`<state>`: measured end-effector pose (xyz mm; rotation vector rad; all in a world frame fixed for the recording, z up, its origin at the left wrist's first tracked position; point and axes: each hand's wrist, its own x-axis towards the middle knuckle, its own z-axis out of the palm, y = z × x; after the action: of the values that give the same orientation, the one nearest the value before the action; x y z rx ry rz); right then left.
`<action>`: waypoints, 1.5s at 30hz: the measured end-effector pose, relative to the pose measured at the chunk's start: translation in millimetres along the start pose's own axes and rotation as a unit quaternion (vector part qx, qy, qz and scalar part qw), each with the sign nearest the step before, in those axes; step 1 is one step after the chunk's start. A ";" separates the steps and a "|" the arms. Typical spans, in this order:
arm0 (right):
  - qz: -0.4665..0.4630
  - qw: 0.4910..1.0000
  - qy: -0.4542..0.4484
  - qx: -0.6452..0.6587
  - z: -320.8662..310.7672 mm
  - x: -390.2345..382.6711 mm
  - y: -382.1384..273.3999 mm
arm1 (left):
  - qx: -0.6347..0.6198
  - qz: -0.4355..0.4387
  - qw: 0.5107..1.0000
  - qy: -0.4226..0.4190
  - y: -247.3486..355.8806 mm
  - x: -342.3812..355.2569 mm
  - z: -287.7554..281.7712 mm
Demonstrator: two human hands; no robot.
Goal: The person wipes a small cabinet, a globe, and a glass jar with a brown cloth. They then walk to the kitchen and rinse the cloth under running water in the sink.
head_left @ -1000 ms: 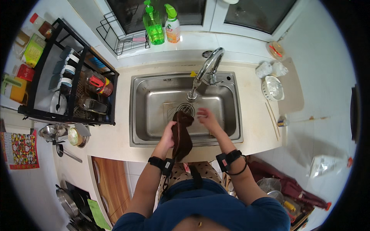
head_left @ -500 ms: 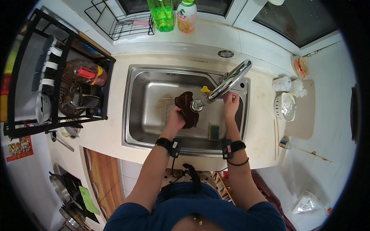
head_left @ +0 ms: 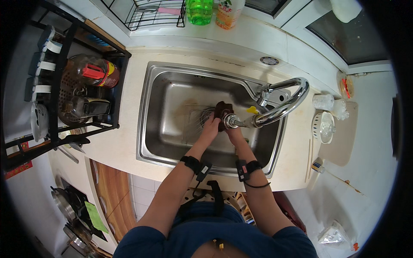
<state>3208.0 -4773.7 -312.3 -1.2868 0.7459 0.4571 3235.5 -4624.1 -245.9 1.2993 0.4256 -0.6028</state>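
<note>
Under the faucet's spout, a dark brown, crumpled cloth (head_left: pixel 224 112) hangs in the stainless steel sink (head_left: pixel 172 92). My left hand (head_left: pixel 210 129) grips its left side with the fingers curled. On the lower right of the cloth is my right hand (head_left: pixel 234 134), closed against it, though the spout head partly hides its fingers. The curved chrome faucet (head_left: pixel 297 103) reaches in from the right, its tip directly over the cloth. Pale streaks, seemingly water, spread to the left of the cloth. A small yellow piece (head_left: pixel 252 110) shows beside the faucet.
A black rack (head_left: pixel 64 38) with jars stands left of the sink. Behind it are a wire basket (head_left: pixel 150 15), a green bottle (head_left: pixel 199 12) and a white-orange bottle (head_left: pixel 228 15). To the right lie a white basket (head_left: pixel 323 127) and chopsticks (head_left: pixel 309 159).
My right hand has come away from beside the faucet's base and moved left onto the cloth. The spout's tip remains over the cloth, which is now bunched smaller. The view has shifted.
</note>
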 end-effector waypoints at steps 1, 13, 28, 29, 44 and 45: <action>-0.058 0.995 -0.017 -0.081 -2.3 5.1 5.6 | 0.018 0.010 0.999 0.042 2.3 -1.7 -5.3; 0.046 0.977 -0.194 0.072 -9.9 4.3 -7.8 | -0.324 -0.112 0.939 -0.018 38.7 -19.1 -40.4; -0.021 0.924 -0.089 0.371 -40.6 -15.6 -60.8 | 0.086 0.128 0.985 0.071 36.7 -11.2 -91.6; -0.052 0.942 -0.093 0.319 -38.9 -12.6 -59.3 | 0.047 0.089 0.993 0.063 38.8 -12.3 -89.4; 0.158 0.961 -0.140 0.179 30.6 -19.5 19.1 | -0.391 -0.247 0.868 -0.182 32.5 -34.2 -57.8; 0.163 0.962 -0.139 0.173 28.7 -20.7 16.4 | -0.367 -0.239 0.882 -0.171 29.7 -32.1 -59.3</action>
<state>3189.4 -4740.0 -305.8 -0.7553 0.7612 0.7224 3231.8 -4556.2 -217.2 0.3364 0.6093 -0.9485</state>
